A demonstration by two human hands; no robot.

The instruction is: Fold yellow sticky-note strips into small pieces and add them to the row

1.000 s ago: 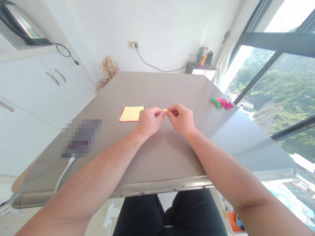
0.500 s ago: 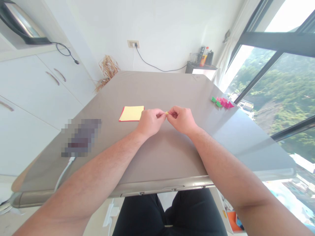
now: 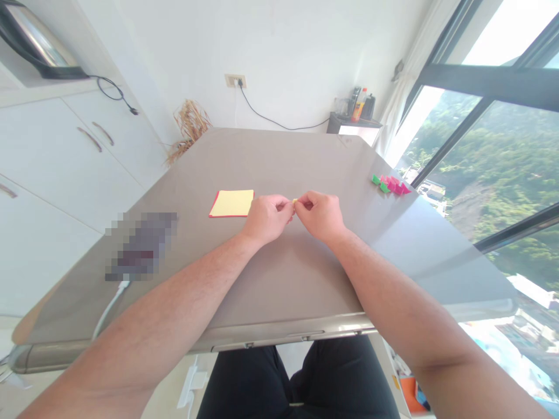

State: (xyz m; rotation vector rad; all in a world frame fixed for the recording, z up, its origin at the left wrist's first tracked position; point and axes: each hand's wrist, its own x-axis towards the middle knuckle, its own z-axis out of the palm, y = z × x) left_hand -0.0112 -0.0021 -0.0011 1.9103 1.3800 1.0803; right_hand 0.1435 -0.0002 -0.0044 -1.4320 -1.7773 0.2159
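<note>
Between the fingertips of both hands is a small piece of yellow paper (image 3: 295, 201), mostly covered by the fingers. My left hand (image 3: 268, 218) pinches its left side, and my right hand (image 3: 321, 214) pinches the right side. The two hands nearly meet above the table. Just left of my left hand lies a square pad of yellow sticky notes (image 3: 231, 203) with a red edge showing beneath, its right side partly behind the hand. Small folded paper pieces, green (image 3: 384, 187) and pink (image 3: 396, 186), lie in a cluster at the table's right side.
The grey-brown table (image 3: 279, 157) spans the view. A blurred-out dark device (image 3: 142, 244) with a white cable (image 3: 109, 308) lies on the left. Beyond the far edge stands a small cabinet (image 3: 353, 125) with bottles. A window (image 3: 489, 145) is on the right.
The view has shifted slightly. Both hands stay pinched on the yellow paper, their fingertips now a little closer together, and less of the paper shows.
</note>
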